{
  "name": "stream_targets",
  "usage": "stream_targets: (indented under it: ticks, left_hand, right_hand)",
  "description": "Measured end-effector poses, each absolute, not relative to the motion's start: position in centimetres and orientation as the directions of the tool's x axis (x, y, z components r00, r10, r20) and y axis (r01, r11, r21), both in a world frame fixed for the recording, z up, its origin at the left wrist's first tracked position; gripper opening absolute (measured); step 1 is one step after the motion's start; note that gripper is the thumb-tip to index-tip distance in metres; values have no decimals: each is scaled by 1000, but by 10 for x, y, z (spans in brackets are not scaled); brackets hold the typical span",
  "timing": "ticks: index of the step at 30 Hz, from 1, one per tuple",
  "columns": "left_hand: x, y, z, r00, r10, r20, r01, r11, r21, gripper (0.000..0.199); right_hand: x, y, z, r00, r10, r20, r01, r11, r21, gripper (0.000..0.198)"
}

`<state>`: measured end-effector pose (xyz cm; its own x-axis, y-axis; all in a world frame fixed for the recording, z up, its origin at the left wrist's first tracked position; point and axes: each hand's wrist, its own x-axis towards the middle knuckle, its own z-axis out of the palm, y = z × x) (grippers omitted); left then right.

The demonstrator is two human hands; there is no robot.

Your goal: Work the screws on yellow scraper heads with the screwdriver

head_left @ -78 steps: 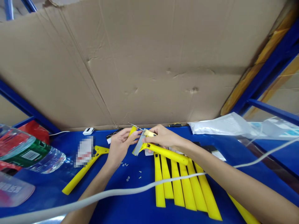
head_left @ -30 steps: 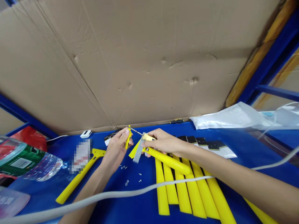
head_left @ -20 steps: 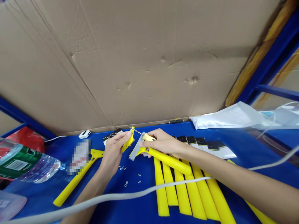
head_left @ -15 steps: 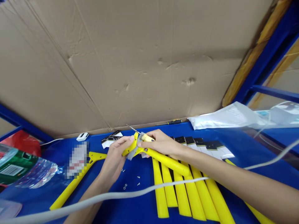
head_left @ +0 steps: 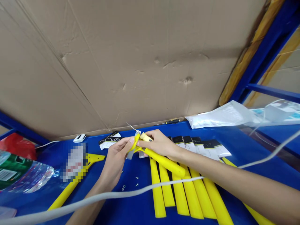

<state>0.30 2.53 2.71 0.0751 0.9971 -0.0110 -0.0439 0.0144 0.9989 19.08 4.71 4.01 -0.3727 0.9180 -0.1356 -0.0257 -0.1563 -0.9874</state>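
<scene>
Yellow scraper [head_left: 161,159] — gripped by right hand [head_left: 159,145]; left hand [head_left: 117,156] now pinches its head, closer in.

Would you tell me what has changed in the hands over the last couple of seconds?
The left hand brought its small yellow piece from apart onto the head of the yellow scraper and its grey blade. The right hand kept gripping the scraper and the small screwdriver. The row of yellow handles stayed put.
</scene>
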Motion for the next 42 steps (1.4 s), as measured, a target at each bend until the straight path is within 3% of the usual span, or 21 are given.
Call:
stream_targets:
  ticks: [4,8,15,20,27,35,42]
  left_hand:
    - [2,27,31,10,1000,-29,-105,30,994,40]
    - [-2,32,30,-84,996,1,-82,-8,997,42]
    - [-11,38,32,-71,997,44,-19,-46,999,42]
    - [-8,36,34,-55,995,88,-5,-89,996,38]
    - [-7,33,33,19,1000,23,-26,-23,999,34]
    - [-7,32,38,-72,981,178,143,-167,976,35]
    - [-9,33,43,-18,994,112,139,-108,984,39]
  right_hand:
    - [193,48,40,-427,893,-140,-42,-175,-984,14]
    - [198,50,40,-492,846,-206,45,-212,-976,15]
    - [200,50,37,-595,796,-111,7,-133,-991,38]
    - [197,51,31,-566,823,-47,-15,-68,-998,34]
    - [197,50,31,-537,843,-18,33,0,-999,39]
    - [195,49,35,-492,869,-58,75,-25,-997,38]
    - [196,48,32,-502,863,-48,79,-9,-997,37]
